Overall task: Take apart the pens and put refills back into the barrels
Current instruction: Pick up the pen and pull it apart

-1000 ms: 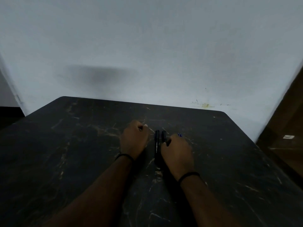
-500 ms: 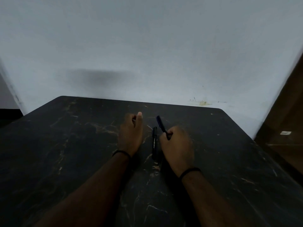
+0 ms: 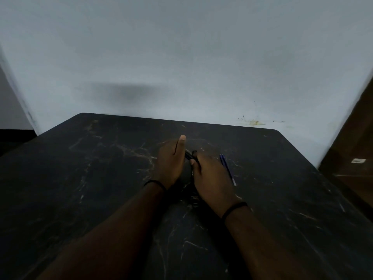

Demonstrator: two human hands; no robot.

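On the dark marble table (image 3: 101, 188) my two hands meet near the middle. A black pen (image 3: 189, 156) runs between them: my right hand (image 3: 212, 178) grips one end and my left hand (image 3: 171, 162) holds the other, its thumb pointing up. Most of the pen is hidden by the fingers. A blue pen (image 3: 227, 168) lies flat on the table just right of my right hand, apart from it. Another dark pen seems to lie in the shadow under my hands, hard to make out.
A pale wall (image 3: 181, 57) stands right behind the table's far edge. A brown wooden door or cabinet (image 3: 355, 158) is at the right. Both wrists carry thin black bands.
My right hand lifted the black pen and brought it left. My left hand came up and took its other end. The blue pen to the right is now uncovered.
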